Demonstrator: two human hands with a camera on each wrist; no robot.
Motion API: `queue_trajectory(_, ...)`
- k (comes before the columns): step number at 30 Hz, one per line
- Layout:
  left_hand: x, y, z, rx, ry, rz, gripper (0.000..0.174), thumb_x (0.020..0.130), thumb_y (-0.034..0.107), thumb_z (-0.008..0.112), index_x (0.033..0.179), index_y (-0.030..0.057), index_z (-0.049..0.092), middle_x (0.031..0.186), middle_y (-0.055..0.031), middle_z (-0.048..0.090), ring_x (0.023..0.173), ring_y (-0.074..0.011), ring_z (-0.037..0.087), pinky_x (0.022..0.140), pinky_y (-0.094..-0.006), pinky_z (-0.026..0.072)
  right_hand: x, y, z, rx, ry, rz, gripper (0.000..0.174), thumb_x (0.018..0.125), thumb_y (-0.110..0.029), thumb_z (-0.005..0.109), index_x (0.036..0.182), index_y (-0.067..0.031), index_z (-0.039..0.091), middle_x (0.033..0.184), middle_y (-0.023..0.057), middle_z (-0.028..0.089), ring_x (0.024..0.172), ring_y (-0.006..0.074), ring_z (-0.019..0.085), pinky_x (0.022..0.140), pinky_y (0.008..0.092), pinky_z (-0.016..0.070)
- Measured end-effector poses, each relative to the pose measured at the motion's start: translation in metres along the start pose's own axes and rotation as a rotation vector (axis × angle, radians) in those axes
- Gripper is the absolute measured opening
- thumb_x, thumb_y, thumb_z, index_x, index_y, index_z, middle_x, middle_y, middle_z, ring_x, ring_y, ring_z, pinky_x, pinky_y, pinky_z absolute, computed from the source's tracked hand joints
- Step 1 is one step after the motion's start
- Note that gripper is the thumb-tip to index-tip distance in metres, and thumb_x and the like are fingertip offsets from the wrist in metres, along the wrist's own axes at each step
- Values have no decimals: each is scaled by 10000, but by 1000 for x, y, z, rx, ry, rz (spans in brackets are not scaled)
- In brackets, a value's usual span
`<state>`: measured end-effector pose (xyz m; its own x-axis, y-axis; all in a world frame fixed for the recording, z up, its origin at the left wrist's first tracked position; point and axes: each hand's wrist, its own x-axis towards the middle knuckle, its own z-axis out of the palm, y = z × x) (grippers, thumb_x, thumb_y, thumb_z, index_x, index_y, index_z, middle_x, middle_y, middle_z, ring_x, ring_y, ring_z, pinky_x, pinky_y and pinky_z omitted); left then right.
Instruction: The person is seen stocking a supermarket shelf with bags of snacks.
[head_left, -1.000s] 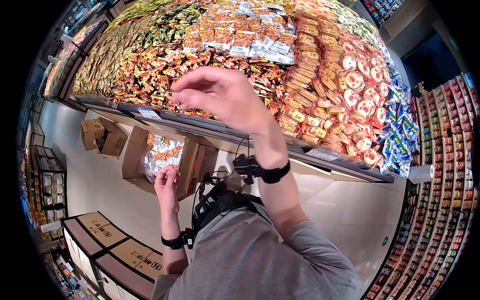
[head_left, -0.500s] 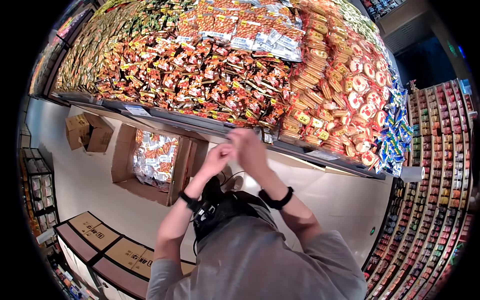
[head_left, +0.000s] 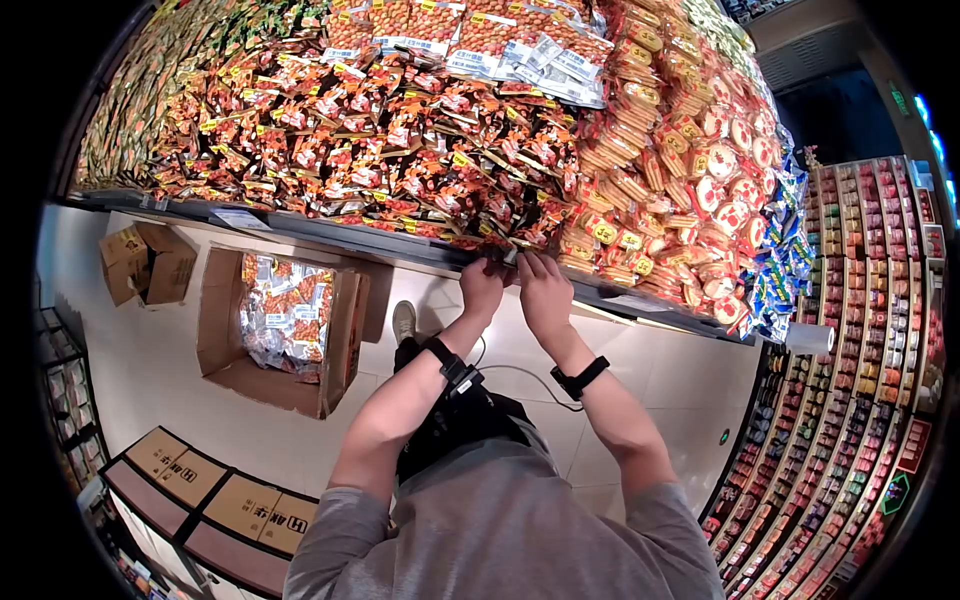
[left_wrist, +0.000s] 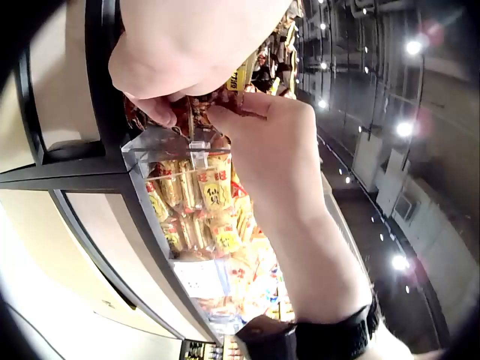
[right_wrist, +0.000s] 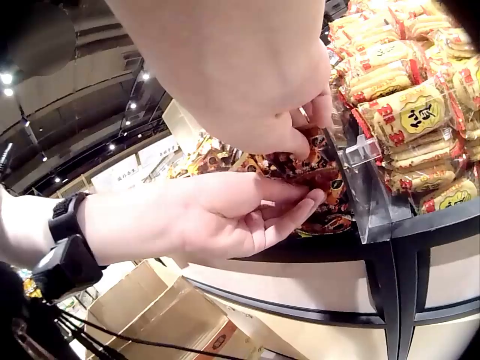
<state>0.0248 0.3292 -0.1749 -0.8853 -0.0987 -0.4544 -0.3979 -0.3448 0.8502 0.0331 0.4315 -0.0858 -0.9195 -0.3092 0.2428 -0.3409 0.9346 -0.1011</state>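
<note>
At the front edge of the display, my left hand [head_left: 481, 288] and right hand [head_left: 546, 295] work close together. Between their fingers are dark red and black snack packets [right_wrist: 324, 178], shiny and partly hidden by the hands. The left hand pinches one from below with thumb and fingers in the right wrist view. From the other side, the right hand grips with curled fingers, beside a clear plastic divider [right_wrist: 367, 191]. A heap of the same dark packets [head_left: 400, 150] spreads behind both hands.
Right of the divider lie wrapped biscuits [head_left: 690, 180], then blue packets [head_left: 785, 245]. Bags with nut pictures [head_left: 450, 30] are piled behind. On the floor, an open carton [head_left: 345, 350] holds similar bags, with a smaller carton [head_left: 170, 265] beyond. Shelves [head_left: 840, 330] stand right; a cabinet [head_left: 235, 530] stands behind left.
The right hand has come down from over the heap to the front edge. My left hand has moved from beside the carton to join it there, and both now grip packets.
</note>
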Motion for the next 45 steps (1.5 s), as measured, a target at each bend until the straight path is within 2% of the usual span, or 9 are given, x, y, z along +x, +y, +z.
queue_trajectory(2,3,-3,2,68,-5,-32,127,918,-29,508,956,-37,629,897,-66,659,797,-165,656,745,-303,575,9,0,-4,-58,54,-4,235,788,-123,587,1007,-82,663,940,25,658,940,192,602,837,365,426)
queue_trajectory(5,-12,25,1,-360,-61,-133,173,914,11,491,966,-70,635,889,-118,692,758,-195,687,723,-306,592,13,-1,2,-82,99,14,186,791,-133,584,956,-100,664,845,11,641,907,176,594,827,366,386)
queue_trajectory(9,9,-9,-1,-284,-3,-143,193,878,1,510,995,-88,634,911,-141,702,805,-209,694,736,-308,582,14,5,7,-102,61,-13,152,784,-119,583,906,-120,672,804,13,640,890,182,609,884,421,382)
queue_trajectory(11,41,-61,-5,32,124,83,182,850,-26,509,938,-84,658,847,-134,707,740,-200,693,679,-309,560,16,7,11,-117,43,-20,117,787,-117,578,869,-117,661,791,20,635,881,188,611,894,422,383)
queue_trajectory(18,24,-15,9,130,250,11,196,824,-34,502,889,-72,683,724,-126,691,677,-197,682,641,-309,538,22,11,7,-142,-23,-78,95,807,-123,564,859,-109,642,858,45,643,907,222,612,966,443,375)
queue_trajectory(21,-1,6,4,-316,122,-188,172,884,44,548,938,-37,690,834,-85,705,680,-194,674,668,-329,571,15,14,2,-146,-36,-96,158,812,-113,564,943,-95,648,932,57,647,947,229,612,998,437,374)
queue_trajectory(28,-27,27,-34,-84,-299,-239,213,957,127,568,1093,-18,642,1028,-104,687,931,-197,673,858,-312,545,-1,18,-13,11,213,-179,175,794,-104,652,969,-100,648,989,24,643,985,226,585,928,408,416)
queue_trajectory(35,-24,31,-38,-85,-311,-222,202,938,139,607,1028,-38,647,984,-125,686,913,-212,686,830,-310,559,-20,15,-33,103,305,-181,189,792,-95,662,979,-80,639,1019,44,621,1010,253,564,919,424,411)
queue_trajectory(45,-36,76,-92,67,-176,-297,284,958,183,606,1130,-43,619,1039,-147,694,926,-193,695,821,-273,573,-98,16,-27,412,131,-57,146,766,-40,673,911,-55,655,935,85,649,888,294,605,800,409,466)
